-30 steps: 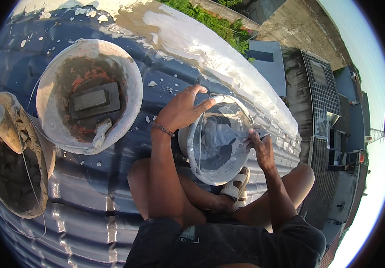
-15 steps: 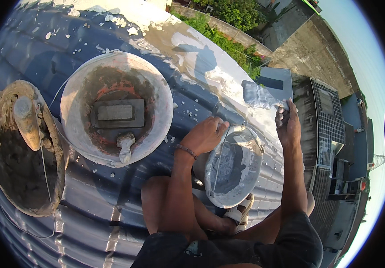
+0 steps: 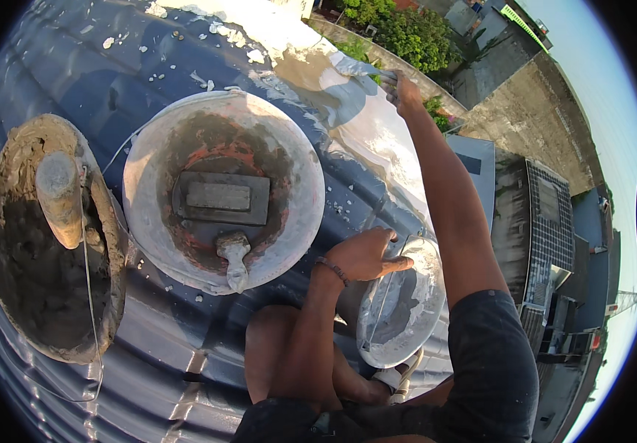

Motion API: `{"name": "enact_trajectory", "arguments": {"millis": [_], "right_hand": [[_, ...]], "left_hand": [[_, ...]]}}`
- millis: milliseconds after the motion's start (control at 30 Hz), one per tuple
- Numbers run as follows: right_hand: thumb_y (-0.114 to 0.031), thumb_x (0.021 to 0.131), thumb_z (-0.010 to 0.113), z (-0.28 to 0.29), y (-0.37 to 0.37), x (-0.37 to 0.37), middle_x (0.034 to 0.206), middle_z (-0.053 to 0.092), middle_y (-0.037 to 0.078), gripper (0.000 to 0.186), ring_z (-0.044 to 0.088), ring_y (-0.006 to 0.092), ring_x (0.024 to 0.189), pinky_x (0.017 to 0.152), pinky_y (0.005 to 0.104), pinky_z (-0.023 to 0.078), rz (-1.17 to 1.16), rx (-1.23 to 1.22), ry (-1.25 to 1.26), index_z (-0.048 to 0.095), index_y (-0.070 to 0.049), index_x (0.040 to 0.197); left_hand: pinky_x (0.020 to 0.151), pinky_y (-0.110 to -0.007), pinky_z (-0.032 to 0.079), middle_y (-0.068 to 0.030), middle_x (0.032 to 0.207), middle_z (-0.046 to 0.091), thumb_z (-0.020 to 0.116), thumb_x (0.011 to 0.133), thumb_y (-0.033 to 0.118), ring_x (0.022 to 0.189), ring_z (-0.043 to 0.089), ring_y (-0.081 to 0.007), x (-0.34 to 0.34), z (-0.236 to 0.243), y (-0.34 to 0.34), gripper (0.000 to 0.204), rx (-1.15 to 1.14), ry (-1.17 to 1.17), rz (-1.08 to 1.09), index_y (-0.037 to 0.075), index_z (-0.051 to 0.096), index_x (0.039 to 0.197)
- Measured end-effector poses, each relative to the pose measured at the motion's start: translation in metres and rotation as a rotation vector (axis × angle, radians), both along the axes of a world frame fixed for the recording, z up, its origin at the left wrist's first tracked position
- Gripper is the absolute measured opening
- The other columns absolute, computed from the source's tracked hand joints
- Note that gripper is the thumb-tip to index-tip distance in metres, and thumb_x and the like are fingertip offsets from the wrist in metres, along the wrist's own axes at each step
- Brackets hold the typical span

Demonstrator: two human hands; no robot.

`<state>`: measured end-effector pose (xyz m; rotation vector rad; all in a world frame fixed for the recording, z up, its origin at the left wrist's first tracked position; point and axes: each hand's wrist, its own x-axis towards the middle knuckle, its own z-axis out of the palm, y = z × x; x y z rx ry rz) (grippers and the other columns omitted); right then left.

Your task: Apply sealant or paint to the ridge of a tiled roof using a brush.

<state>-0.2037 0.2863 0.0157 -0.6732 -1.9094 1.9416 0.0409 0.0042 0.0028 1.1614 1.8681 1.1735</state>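
Note:
My left hand [image 3: 363, 257] grips the rim of a small pale bucket [image 3: 372, 347] between my knees, its thumb reaching over the opening. Grey-white paste coats the bucket's inside. My right arm is stretched forward and to the right. In my right hand [image 3: 405, 92] is a putty knife [image 3: 357, 67], its flared blade smeared with pale paste and lying at the top of the wet-looking ledge [image 3: 377, 144]. The fingers close around its handle, partly hidden by the hand.
Left of my knees stands a large whitish bucket [image 3: 300, 151] containing a rectangular float [image 3: 219, 197] and a caked brush [image 3: 233, 260]. Farther left, a mortar-filled bucket [image 3: 108, 258] holds a rounded, mortar-caked tool [image 3: 59, 193]. Pale crumbs lie on the ribbed blue roof [image 3: 149, 317]. Beyond the ledge, the roof edge drops toward buildings.
My right hand has swung forward and left with the putty knife, up along the ledge. My left hand remains at the small bucket, its thumb now farther over the rim. The view has shifted slightly.

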Motion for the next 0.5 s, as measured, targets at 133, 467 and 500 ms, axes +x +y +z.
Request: {"name": "enact_trajectory", "arguments": {"millis": [133, 467, 500], "right_hand": [[-0.036, 0.092, 0.055, 0.019, 0.063, 0.038, 0.095, 0.073, 0.014, 0.036, 0.070, 0.0187, 0.087, 0.066, 0.0336, 0.053, -0.228, 0.563, -0.358, 0.070, -0.005, 0.102], [-0.040, 0.090, 0.055, 0.052, -0.061, -0.037, 0.100, 0.068, 0.025, 0.043, 0.067, 0.0407, 0.097, 0.088, 0.0474, 0.053, 0.016, 1.565, -0.263, 0.070, 0.000, 0.098], [-0.041, 0.089, 0.055, 0.058, -0.076, -0.054, 0.094, 0.069, 0.027, 0.045, 0.068, 0.0422, 0.091, 0.082, 0.0477, 0.055, 0.014, 1.590, -0.124, 0.069, 0.002, 0.093]], "left_hand": [[0.098, -0.042, 0.045, -0.0294, 0.119, 0.059, 0.064, 0.090, 0.048, 0.112, 0.057, -0.0416, 0.006, -0.009, 0.006, 0.067, 0.112, 0.031, 0.054, -0.009, 0.053, 0.123], [0.093, -0.043, 0.047, -0.0267, 0.113, 0.059, 0.059, 0.093, 0.043, 0.107, 0.058, -0.0408, 0.012, -0.015, 0.013, 0.057, 0.128, 0.052, 0.066, -0.006, 0.052, 0.120], [0.093, -0.043, 0.047, -0.0267, 0.113, 0.059, 0.059, 0.093, 0.043, 0.107, 0.058, -0.0408, 0.011, -0.016, 0.012, 0.057, 0.136, 0.030, 0.086, -0.006, 0.052, 0.120]]}}
